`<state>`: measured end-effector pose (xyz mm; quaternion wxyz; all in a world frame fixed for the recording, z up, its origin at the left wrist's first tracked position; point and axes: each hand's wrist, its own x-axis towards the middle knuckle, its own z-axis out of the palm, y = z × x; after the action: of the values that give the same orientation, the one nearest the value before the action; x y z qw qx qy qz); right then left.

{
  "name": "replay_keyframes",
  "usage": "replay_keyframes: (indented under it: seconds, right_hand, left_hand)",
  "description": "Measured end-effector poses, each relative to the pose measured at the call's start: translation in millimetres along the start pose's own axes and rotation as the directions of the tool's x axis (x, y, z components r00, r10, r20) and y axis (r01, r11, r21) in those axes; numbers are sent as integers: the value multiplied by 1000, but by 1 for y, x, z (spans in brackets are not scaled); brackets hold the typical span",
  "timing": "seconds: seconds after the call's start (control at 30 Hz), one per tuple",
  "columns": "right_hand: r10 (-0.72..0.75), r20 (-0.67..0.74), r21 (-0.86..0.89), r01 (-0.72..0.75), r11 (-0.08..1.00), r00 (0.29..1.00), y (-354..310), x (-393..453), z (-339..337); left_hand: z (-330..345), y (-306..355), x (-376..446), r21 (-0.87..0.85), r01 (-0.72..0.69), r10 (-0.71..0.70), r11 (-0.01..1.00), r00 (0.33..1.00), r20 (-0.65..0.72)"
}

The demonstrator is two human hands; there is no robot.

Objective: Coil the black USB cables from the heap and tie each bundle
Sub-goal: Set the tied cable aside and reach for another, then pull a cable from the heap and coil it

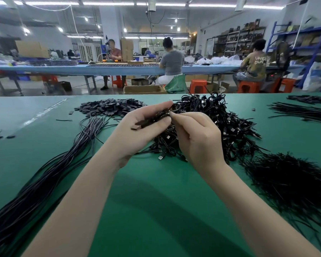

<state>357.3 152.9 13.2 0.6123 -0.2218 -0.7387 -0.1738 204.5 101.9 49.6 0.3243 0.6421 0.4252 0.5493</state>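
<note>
Black cable coil pinched between left hand and right hand

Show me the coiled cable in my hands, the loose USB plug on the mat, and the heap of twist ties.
coiled cable [175, 108], head view, top loop.
USB plug [161, 157], head view, metal end.
heap of twist ties [289, 175], head view, heap's middle.

Small coiled black USB cable bundle, blurred so tie state unclear, held above the green worktop between left hand and right hand, over the heap of coiled black cables, with long straight uncoiled cables fanned out at left.
</note>
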Motion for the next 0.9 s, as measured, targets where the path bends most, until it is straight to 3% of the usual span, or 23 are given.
replay_keyframes:
  seconds: [0.1,0.23,0.37,0.47,0.53,0.57,0.6,0.63,0.67,0.7,0.77,0.9]
  right_hand:
    - [0,-2,33,0,999,1000,-4,1,1]
    - [7,-11,91,-6,996,1000,-11,3,0]
    - [-32,61,127,25,992,998,-21,-1,6]
    - [-65,88,114,54,992,994,-20,0,6]
    - [-141,98,57,135,989,985,-17,0,3]
    - [-190,93,20,189,982,977,-15,-1,2]
    - [-228,79,-6,230,973,970,-14,-2,1]
    - [-242,62,-15,244,970,968,-13,-2,0]
    - [-227,48,-6,228,974,973,-13,-3,0]
    - [-191,35,13,191,982,981,-13,-3,0]
    - [-92,6,54,92,994,996,-9,-2,-1]
    - [36,-46,113,-30,993,998,-5,4,-5]
  left_hand:
    - [1,-3,1,144,-63,80,988,990,-117]
    - [5,-3,2,52,-42,52,998,975,-215]
    - [5,-10,4,320,-80,180,944,938,-296]
    - [3,-6,2,459,-103,246,883,933,-264]
    - [1,-4,2,346,3,78,938,972,-221]
    - [1,-1,1,146,127,-103,981,981,-164]
    - [1,2,0,-105,293,-298,950,954,-37]
    - [3,4,-1,-296,427,-417,855,903,97]
    - [4,5,-2,-391,484,-454,783,874,171]
    - [5,5,-2,-418,491,-457,764,870,188]
    - [4,4,0,-392,409,-399,824,910,111]
    - [-5,5,1,-291,202,-171,935,977,128]
